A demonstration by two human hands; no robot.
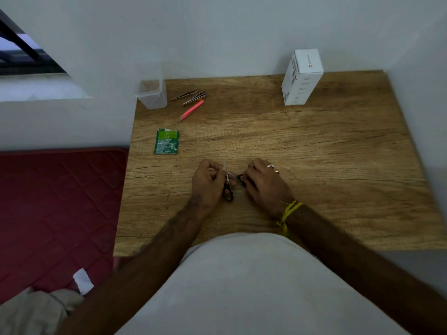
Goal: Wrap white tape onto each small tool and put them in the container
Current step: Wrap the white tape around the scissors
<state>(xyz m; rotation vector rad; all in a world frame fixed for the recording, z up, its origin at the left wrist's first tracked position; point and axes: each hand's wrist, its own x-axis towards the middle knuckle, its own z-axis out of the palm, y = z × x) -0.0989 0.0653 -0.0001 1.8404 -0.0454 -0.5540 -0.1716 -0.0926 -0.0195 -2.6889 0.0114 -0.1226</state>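
Small black-handled scissors (228, 189) are held over the wooden table (314, 146) near its front middle. My left hand (208, 182) grips them around the blades, where a strip of white tape (227, 174) shows. My right hand (263, 182) pinches the other black handle loop (240, 178). At the back left lie pink tweezers (191, 110) and two metal tweezers (193, 96), beside a clear plastic container (152, 94) standing at the table's corner.
A torn green sachet (167, 141) lies on the left part of the table. A white box (301, 77) stands upright at the back right against the wall. A red quilted mattress (55, 213) lies left of the table.
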